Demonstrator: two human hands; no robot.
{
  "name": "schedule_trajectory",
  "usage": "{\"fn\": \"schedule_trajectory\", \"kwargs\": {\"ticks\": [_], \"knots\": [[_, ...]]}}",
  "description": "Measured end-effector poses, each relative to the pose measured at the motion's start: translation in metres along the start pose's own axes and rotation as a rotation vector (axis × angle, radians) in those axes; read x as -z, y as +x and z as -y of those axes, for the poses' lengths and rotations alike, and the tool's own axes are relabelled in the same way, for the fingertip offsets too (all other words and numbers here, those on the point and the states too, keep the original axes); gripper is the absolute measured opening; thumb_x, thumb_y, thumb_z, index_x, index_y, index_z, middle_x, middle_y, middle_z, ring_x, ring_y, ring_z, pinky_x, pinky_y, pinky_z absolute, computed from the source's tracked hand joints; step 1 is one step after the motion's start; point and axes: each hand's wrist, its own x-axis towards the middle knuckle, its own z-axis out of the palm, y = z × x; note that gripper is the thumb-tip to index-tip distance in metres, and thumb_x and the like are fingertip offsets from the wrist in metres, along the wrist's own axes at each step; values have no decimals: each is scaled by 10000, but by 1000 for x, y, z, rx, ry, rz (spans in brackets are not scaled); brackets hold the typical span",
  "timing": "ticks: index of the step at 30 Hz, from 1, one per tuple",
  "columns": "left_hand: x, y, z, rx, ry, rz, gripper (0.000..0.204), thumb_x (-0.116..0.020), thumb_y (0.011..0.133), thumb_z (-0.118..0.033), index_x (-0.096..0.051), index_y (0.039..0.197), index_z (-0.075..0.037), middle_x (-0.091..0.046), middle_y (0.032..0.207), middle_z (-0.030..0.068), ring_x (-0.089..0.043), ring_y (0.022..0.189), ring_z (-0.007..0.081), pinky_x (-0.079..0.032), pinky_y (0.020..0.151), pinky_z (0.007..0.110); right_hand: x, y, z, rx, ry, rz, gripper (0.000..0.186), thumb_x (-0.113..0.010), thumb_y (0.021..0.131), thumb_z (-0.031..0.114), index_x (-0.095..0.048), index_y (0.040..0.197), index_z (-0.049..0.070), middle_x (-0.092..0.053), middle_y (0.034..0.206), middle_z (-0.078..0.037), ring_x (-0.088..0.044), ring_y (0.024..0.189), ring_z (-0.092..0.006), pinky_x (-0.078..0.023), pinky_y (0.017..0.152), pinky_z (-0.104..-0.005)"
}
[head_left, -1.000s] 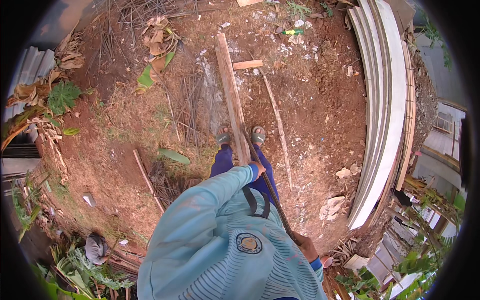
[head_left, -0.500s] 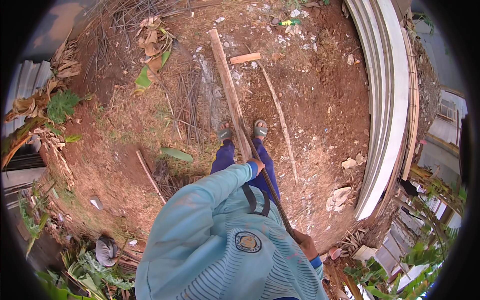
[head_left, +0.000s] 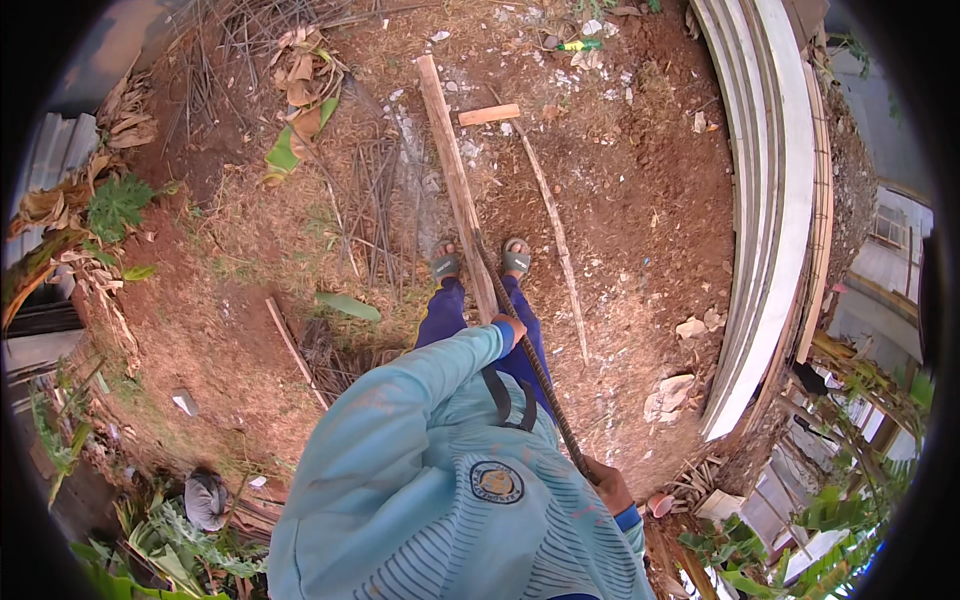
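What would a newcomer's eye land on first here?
Probably the light-blue shirt, filling the lower middle. Next, the dark ribbed rod slanting up from the right hand, with the left hand at the near end of the central wooden beam. Then the long pale boards curving along the right side.

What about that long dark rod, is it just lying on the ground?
No, the right hand grips the long dark rod, which slants past the blue shirt.
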Motion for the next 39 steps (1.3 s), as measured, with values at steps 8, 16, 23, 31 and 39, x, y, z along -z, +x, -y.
{"fn": "schedule_trajectory", "kwargs": {"ticks": [8, 16, 23, 31, 39], "knots": [[21, -17, 3, -74, 31, 21, 489, -552, 885, -248, -409, 1338, -130, -562, 1118, 197, -508, 1093, 423, -373, 906, 587, 1, 3, -11, -51, -19, -17, 350, -606, 857, 172, -598, 1176, 29, -500, 616, 7, -451, 534, -71, -373, 496, -274], [9, -23, 8, -13, 196, 24, 649, -633, 829, -152, -347, 1411, -128, -562, 1217, 176, -457, 1211, 427, -373, 982, 521, 1, 13, -5, -40, -112, -3, 376, -612, 862, 176, -585, 1209, 35, -510, 646, 4, -451, 557, -71, -378, 518, -265], [15, -34, 5, 58, 61, 1, 477, -614, 852, -242, -459, 1269, -69, -612, 1112, 184, -536, 1100, 400, -433, 906, 477, 8, 21, -41, -54, -176, -13, 369, -609, 871, 201, -574, 1203, 43, -547, 708, -55, -509, 619, -137, -438, 599, -308], [5, 10, -23, 793, -2040, -394, 422, -663, 821, -334, -629, 1048, 21, -672, 994, 214, -642, 967, 346, -508, 812, 416, 4, 28, -91, -5, -379, -83, 497, -644, 860, 220, -505, 1282, -2, -651, 983, -239, -670, 937, -318, -514, 770, -366], [29, 12, -42, 1176, -1991, -569, 498, -734, 721, -398, -667, 898, 63, -667, 941, 279, -651, 955, 379, -525, 825, 432, 4, 38, -120, 13, -291, -104, 480, -616, 863, 157, -496, 1300, -1, -651, 1030, -249, -653, 979, -364, -513, 804, -380]]}}
